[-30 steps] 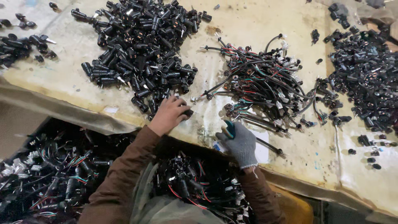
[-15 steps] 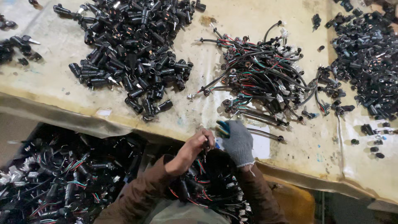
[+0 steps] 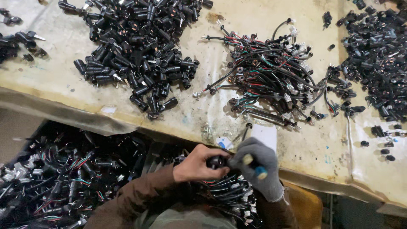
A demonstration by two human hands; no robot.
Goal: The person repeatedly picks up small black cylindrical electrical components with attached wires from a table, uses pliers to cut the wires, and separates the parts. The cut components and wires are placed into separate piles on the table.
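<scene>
My bare left hand (image 3: 199, 163) grips a small black cylindrical part (image 3: 217, 161) just below the table's front edge. My right hand (image 3: 259, 166), in a grey knit glove, holds a tool with a blue and yellow handle (image 3: 254, 166) against that part. Both hands meet above a bin of wired black parts. A large pile of the same black cylindrical parts (image 3: 135, 51) lies on the table up and to the left. A tangle of wire harnesses (image 3: 271, 80) with red, green and white leads lies above the hands.
The worn cream-covered table (image 3: 76, 95) has a torn front edge. Another heap of black parts (image 3: 377, 63) fills the right side, a few more lie at far left (image 3: 17, 42). Below the table sits a bin of wired assemblies (image 3: 63, 178). A white card (image 3: 265, 135) lies near the edge.
My left hand took a black part from the big pile and drew back to the table's edge. It now meets the gloved right hand, which dropped slightly below the edge with the tool.
</scene>
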